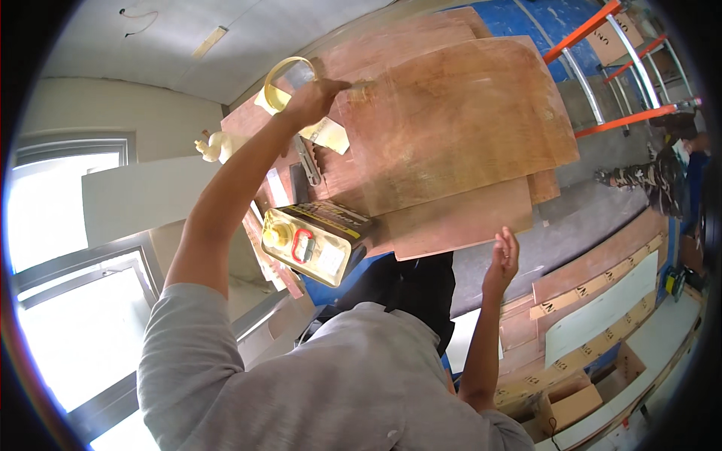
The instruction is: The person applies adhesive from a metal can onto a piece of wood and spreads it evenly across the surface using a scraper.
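My left hand (pixel 314 102) reaches over the far left of the work surface, its fingers closed. A thin thing, too unclear to name, shows by its fingertips at the edge of a large reddish-brown plywood sheet (pixel 466 113). Wet-looking streaks mark that sheet. Low beside the near right corner of a smaller board (pixel 466 222), my right hand (pixel 502 259) is raised with fingers stretched and nothing in it. A rectangular metal can (pixel 331 259) with a yellow cap and red handle stands at the near left. Beyond it lies a utility knife (pixel 307 161).
A yellowish ring-shaped roll (pixel 289 64) and a printed paper piece (pixel 329 135) are near my left hand. A white bottle (pixel 219 146) stands farther left. At the right are an orange ladder (pixel 639 116), another person's camouflage-clad leg (pixel 654 180), stacked panels (pixel 594 308) and a cardboard box (pixel 575 402).
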### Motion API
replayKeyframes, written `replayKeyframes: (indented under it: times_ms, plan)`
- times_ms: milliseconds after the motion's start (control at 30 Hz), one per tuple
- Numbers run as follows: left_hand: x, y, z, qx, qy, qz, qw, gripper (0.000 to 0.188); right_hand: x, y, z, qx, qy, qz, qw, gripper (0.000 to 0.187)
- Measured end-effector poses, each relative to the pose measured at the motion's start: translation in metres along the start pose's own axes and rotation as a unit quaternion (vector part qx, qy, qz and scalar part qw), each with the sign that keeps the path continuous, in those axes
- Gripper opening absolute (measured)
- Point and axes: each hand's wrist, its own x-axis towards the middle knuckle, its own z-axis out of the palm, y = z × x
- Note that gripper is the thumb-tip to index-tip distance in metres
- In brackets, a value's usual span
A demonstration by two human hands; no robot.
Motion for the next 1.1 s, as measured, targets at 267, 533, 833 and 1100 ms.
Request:
replayKeyframes:
  times_ms: [267, 533, 833, 1100]
  plan:
    - [-0.048, 0.076, 0.008, 0.035, -0.159, -0.033, 0.986, 0.045, 0.052, -0.031, 0.021, 0.024, 0.053, 0.071, 0.996, 0.046]
    - [-0.006, 0.017, 0.000, 0.076, -0.038, -0.078, 0.993, 0.043, 0.045, -0.025, -0.010, 0.034, 0.068, 0.094, 0.993, 0.048]
    - [-0.028, 0.089, -0.014, -0.119, -0.182, 0.052, 0.975, 0.040, 0.063, -0.011, -0.025, 0.095, 0.060, 0.156, 0.981, 0.053]
    - [0.027, -0.007, -0.010, -0.333, 0.098, -0.395, 0.851, 0.029, 0.142, -0.003, -0.052, 0.188, 0.087, 0.217, 0.954, 0.057]
